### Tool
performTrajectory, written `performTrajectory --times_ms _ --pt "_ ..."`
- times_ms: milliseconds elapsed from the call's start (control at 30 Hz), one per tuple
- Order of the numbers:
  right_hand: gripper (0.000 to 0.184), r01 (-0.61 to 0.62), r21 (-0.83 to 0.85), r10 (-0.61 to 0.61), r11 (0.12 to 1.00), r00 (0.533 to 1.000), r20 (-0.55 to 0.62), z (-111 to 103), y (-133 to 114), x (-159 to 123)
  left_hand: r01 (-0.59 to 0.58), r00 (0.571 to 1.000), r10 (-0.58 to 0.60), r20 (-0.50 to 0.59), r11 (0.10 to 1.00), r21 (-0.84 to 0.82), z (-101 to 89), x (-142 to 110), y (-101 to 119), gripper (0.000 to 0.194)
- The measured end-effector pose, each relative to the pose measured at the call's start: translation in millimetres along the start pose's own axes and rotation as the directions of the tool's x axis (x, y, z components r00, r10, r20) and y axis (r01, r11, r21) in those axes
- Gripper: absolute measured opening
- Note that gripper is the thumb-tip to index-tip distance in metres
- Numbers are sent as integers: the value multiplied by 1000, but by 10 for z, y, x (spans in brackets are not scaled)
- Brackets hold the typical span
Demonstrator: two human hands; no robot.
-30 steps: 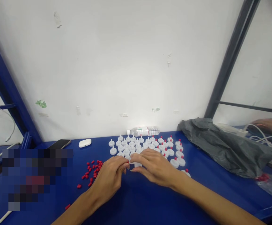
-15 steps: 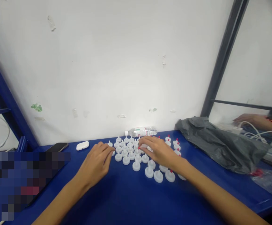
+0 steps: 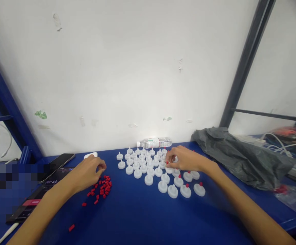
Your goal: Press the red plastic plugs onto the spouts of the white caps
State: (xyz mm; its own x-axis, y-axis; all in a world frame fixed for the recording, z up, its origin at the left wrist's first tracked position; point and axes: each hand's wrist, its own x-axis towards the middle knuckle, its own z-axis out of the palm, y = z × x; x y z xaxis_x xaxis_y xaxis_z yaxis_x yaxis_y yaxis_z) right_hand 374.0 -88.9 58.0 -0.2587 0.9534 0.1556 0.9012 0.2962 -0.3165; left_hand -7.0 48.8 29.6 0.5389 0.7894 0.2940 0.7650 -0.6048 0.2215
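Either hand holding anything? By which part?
Right hand: fingertips at the red cap on a white piece; actual grip can't be told. Left hand: no held item visible, near loose red caps.

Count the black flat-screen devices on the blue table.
2: a black rectangular dark-screened device, back left; a black rectangular timer-showing device, nearer, partly hidden by the bare left forearm. Pixelation may hide others.
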Motion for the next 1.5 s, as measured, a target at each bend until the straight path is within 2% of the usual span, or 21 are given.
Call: performTrajectory --times_ms 133,333,433,567,733,900,1033,1167,1233,1367,1500 --pt "12 8 3 -8 1000 1000 26 51 57 22 -9 994 6 110 1000 25 -6 -1 7 26" --pt "14 -14 -4 14 1000 997 71 60 58 22 -26 987 20 160 999 37 8 -5 9 25" --pt "16 -9 -11 9 1000 998 59 14 12 -2 -31 983 27 183 999 23 44 -2 -19 24" --pt "20 38 63 -41 997 998 46 -23 -72 -24 -31 977 30 213 1000 3 82 2 -32 21" --pt "12 139 117 -151 983 983 102 51 -113 -15 -41 975 40 218 999 1 59 -5 22 19" --pt "14 140 119 -150 983 985 81 -16 -124 -53 -49 988 39 149 997 66 -24 -5 136 15" --pt "21 138 180 -165 974 976 140 -18 -153 -61 -69 994 63 91 995 74 -59 -3 218 16" --pt "12 160 245 -205 956 963 172 61 -180 -27 -112 994 112 21 993 40 -50 -22 314 17" --pt "14 163 277 -203 947 971 123 66 -188 -19 -155 988 154 -32 988 -6 -26 -40 385 18" --pt "18 111 392 -123 913 992 7 67 -229 -21 -257 961 237 -139 954 -154 69 -87 555 22" --pt "19 170 300 -152 939 985 -85 208 -376 5 -295 950 246 -193 908 -297 188 -144 730 21"
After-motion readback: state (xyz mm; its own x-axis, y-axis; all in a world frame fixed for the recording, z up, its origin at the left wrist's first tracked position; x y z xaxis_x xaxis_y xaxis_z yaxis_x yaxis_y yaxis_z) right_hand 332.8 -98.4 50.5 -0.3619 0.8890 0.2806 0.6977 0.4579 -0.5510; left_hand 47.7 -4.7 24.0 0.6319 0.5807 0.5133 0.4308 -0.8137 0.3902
